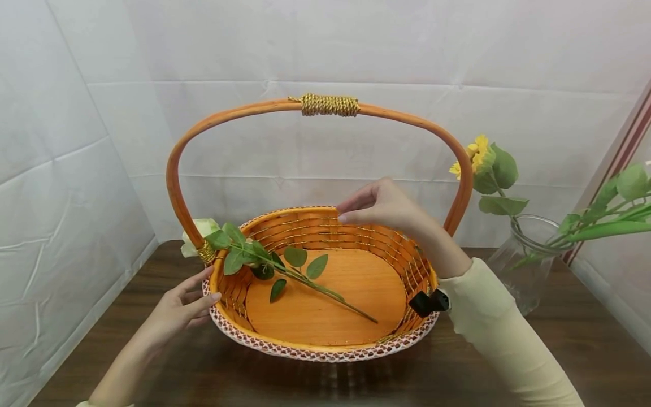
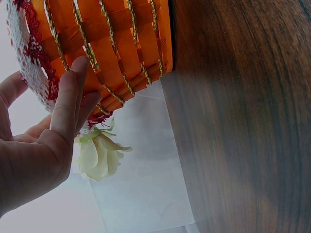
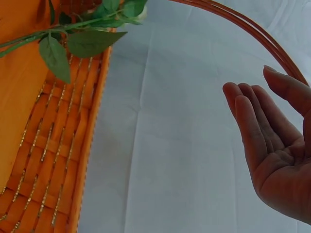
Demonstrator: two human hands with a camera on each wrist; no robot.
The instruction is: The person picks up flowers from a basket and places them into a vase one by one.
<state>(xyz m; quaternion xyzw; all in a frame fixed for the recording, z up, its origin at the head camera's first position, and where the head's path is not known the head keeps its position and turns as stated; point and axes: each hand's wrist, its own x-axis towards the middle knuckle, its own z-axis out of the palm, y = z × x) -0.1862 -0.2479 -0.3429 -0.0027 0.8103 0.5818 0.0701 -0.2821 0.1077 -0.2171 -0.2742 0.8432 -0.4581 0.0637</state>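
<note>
A woven orange basket point(image 1: 366, 277) with a tall arched handle point(image 1: 328, 105) stands in the middle of the head view. My left hand point(image 1: 173, 311) holds its left rim, thumb over the edge; in the left wrist view the fingers point(image 2: 65, 104) lie against the outer weave. A cream-white rose point(image 1: 305, 276) lies slanted across the basket, its bloom point(image 2: 102, 155) past the left rim and its stem on the floor. Leaves partly hide a second pale patch. Above the back rim hovers my right hand point(image 1: 386, 206), holding nothing, fingers loosely extended in the right wrist view point(image 3: 272, 131).
At the right stands a clear glass vase point(image 1: 531, 265) with a yellow flower point(image 1: 475, 155) and green stems leaning out. Dark wooden table point(image 1: 168, 373) lies beneath; pale sheeting point(image 1: 356, 51) hangs behind. The handle arches over the basket, close to my right forearm.
</note>
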